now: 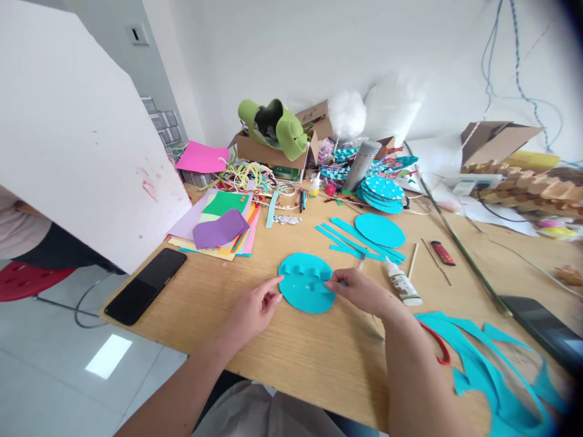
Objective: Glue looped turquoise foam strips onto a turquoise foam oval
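A blue paper disc (pixel 303 300) lies flat on the wooden table, with a row of small raised blue loops across its upper part. My left hand (pixel 259 303) rests at the disc's left edge, index finger stretched to the rim and the other fingers curled, holding nothing. At the disc's right side, the fingertips of my right hand (pixel 359 291) pinch a small blue paper strip against the surface. Near that hand lie a white glue bottle (pixel 404 284), several blue strips (pixel 348 243) and a second blue disc (pixel 379 229).
Black phone (pixel 146 285) at the left table edge; coloured paper stack (pixel 221 227) behind it. Blue paper scraps (pixel 487 358) and a red scissors handle (pixel 439 343) lie at the right. A flask (pixel 362 165) and boxes stand behind. A person sits partly hidden at far left.
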